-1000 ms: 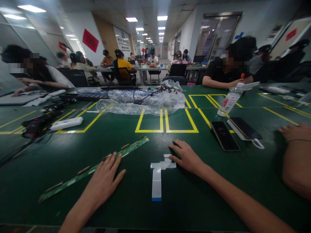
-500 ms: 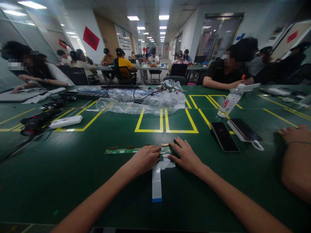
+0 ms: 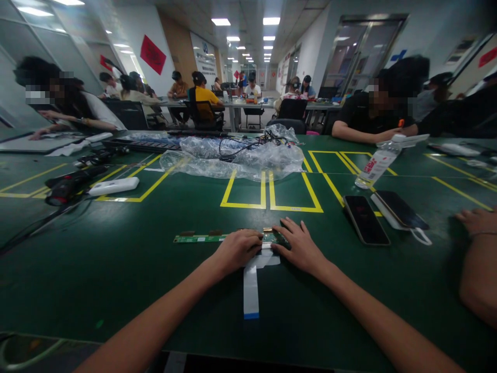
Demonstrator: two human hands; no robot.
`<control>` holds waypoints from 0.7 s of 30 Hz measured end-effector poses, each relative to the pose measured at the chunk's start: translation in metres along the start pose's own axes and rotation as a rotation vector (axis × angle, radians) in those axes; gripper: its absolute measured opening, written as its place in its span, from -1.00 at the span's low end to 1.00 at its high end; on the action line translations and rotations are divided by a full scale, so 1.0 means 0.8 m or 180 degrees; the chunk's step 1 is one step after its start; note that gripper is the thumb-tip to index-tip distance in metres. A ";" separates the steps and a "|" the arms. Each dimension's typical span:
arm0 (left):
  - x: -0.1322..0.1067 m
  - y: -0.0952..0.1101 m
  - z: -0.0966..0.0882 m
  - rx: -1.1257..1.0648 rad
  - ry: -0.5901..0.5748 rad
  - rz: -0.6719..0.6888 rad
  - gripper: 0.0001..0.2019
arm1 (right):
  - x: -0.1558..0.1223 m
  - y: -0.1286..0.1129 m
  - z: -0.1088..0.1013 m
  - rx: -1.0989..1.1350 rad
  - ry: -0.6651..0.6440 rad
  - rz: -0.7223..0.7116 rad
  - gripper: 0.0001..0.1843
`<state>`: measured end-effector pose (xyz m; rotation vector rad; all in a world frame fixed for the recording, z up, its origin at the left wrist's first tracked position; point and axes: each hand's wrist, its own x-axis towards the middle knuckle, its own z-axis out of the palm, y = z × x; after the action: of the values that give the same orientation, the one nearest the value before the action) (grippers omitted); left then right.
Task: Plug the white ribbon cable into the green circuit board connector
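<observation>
A long narrow green circuit board [image 3: 198, 238] lies flat on the green table [image 3: 116, 269], its right end under my hands. My left hand [image 3: 237, 249] is curled over that end, fingers closed on the board. My right hand [image 3: 298, 247] presses down beside it, fingers bent at the spot where a white flat ribbon cable [image 3: 251, 286] with a blue tip meets the board. The cable runs from the board toward me.
Two dark phones [image 3: 365, 219] and a white power bank lie at right, near another person's arm [image 3: 479, 259]. A water bottle [image 3: 375, 165], crumpled clear plastic with black wires [image 3: 240, 155], a white device [image 3: 114, 186] and a black tool [image 3: 70, 184] sit farther back. People sit around.
A second ago the board lay diagonally at left under my left hand. It was swung over to the cable, and both hands now rest together on its right end.
</observation>
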<state>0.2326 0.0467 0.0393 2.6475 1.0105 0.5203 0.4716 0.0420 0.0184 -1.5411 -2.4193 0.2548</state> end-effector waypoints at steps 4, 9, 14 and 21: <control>-0.003 -0.004 0.004 0.0002 0.0065 -0.0056 -0.81 | 0.001 0.002 0.001 0.0002 -0.0010 -0.0092 -0.43; -0.003 -0.007 0.008 0.0026 0.0081 -0.0018 -0.81 | 0.002 0.003 0.005 0.0003 0.0087 -0.0129 -0.45; -0.002 -0.009 0.012 0.0000 0.0135 -0.0003 -0.81 | 0.001 0.004 0.008 -0.0015 0.0129 -0.0096 -0.45; 0.000 -0.008 0.015 -0.0046 0.0105 -0.0065 -0.83 | 0.000 0.005 0.009 -0.0011 0.0128 -0.0046 -0.43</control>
<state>0.2338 0.0503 0.0263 2.6213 1.0381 0.5667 0.4727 0.0432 0.0104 -1.5152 -2.4003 0.2148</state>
